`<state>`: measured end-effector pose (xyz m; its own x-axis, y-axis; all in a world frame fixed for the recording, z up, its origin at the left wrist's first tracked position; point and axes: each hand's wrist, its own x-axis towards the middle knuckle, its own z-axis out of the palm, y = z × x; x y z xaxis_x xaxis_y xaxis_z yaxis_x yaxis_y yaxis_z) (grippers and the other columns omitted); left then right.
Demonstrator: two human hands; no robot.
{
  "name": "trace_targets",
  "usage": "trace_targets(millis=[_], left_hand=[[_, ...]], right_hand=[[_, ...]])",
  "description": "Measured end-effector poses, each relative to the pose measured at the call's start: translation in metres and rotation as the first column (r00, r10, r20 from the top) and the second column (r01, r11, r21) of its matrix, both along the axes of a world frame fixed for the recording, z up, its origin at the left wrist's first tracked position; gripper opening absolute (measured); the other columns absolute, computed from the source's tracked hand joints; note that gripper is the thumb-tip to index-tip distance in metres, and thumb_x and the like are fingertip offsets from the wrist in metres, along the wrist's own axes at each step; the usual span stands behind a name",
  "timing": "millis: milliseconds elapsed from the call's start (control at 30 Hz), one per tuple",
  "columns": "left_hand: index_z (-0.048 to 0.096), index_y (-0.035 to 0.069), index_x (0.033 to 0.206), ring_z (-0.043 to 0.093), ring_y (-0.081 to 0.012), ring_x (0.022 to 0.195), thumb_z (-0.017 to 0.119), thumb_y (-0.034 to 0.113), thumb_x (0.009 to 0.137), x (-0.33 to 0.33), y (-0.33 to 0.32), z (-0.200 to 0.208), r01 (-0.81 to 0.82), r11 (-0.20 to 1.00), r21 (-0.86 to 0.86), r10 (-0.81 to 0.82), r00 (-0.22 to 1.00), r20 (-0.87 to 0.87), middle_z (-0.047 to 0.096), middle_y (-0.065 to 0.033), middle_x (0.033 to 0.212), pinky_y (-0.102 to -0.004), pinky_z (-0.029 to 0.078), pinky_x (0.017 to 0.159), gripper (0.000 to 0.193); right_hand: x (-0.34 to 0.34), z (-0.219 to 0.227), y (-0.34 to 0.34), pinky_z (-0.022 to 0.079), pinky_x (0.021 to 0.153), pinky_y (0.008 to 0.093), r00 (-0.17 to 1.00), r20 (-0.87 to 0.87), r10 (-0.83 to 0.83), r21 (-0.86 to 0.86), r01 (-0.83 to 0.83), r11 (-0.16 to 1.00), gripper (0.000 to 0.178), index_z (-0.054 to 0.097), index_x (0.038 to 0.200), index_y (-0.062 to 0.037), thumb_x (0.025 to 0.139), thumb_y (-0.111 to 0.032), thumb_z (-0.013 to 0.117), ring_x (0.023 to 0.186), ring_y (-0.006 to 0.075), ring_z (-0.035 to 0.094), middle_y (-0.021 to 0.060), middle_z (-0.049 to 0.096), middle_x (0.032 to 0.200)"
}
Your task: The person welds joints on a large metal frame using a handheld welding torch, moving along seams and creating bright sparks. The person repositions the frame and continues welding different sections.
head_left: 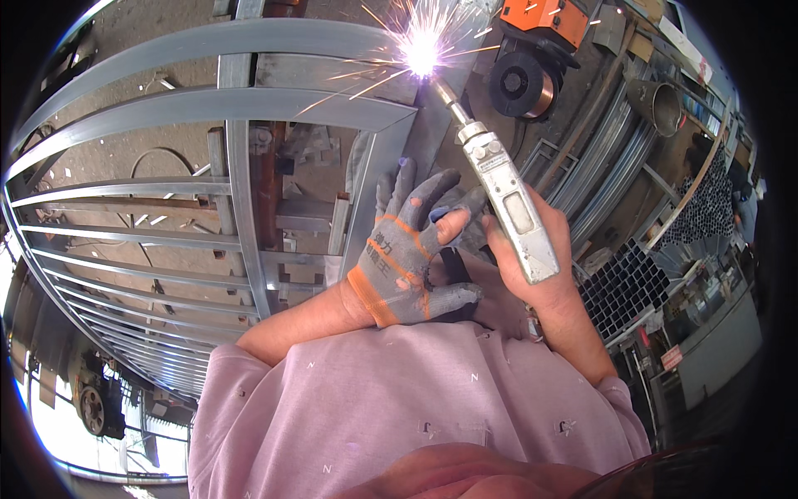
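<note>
My right hand (532,249), bare, is wrapped round the body of a silver handheld welding gun (509,195). The gun slants up and to the left. At its nozzle (449,94) a white-violet glare throws orange sparks, hiding the exact spot on the metal. My left hand (407,241) wears a worn grey glove with orange bands and holes at the fingers. Its fingers are spread, beside the mitred corner of a grey metal frame (395,125) and left of the gun. Whether its fingertips rest on the frame is hard to tell.
The frame's long curved bars (133,237) spread leftward. An orange machine (544,21) with a wire spool (522,86) stands beyond the gun. Long metal tubes (603,166) and stacked square tubing (628,283) lie to the right. Scraps litter the floor.
</note>
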<state>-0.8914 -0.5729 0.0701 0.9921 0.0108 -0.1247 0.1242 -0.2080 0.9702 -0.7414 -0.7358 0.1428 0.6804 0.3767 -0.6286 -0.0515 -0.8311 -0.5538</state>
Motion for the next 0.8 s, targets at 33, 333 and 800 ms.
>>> trace_targets(millis=[33,333,800], left_hand=[[0.055,0.022,0.156,0.032,-0.0589,0.153,0.086,0.065,0.079,-0.0012,-0.0009,-0.0009,-0.003,1.0,-0.004,0.003,1.0,0.002,0.041,-0.0264,0.162,-0.0761,0.015,0.125,0.093],[0.051,0.027,0.161,0.027,-0.0626,0.154,0.087,0.066,0.078,-0.003,-0.0038,-0.0028,-0.021,1.0,-0.013,0.021,1.0,0.021,0.038,-0.0266,0.165,-0.0783,0.015,0.124,0.098],[0.049,0.032,0.162,0.016,-0.0652,0.158,0.086,0.066,0.08,-0.0056,-0.0048,-0.0034,0.017,1.0,-0.018,-0.017,1.0,-0.002,0.035,-0.0252,0.168,-0.0826,0.011,0.121,0.096]], right_hand=[[-0.0003,-0.0003,-0.0006,0.06,0.076,0.0413,1.0,0.002,0.001,0.001,-0.001,1.0,0.028,0.071,0.111,-0.0009,0.086,-0.012,0.077,0.088,0.0412,0.077,0.0203,0.076,0.087],[-0.0016,0.0001,-0.0052,0.059,0.073,0.0425,1.0,-0.001,0.026,-0.028,-0.026,0.999,0.024,0.069,0.106,-0.0033,0.084,-0.011,0.077,0.085,0.0416,0.076,0.0191,0.074,0.083],[-0.0057,-0.002,-0.01,0.058,0.072,0.0419,1.0,0.01,0.011,-0.002,-0.011,1.0,0.024,0.069,0.106,-0.0031,0.084,-0.011,0.076,0.083,0.0406,0.076,0.0181,0.074,0.083]])
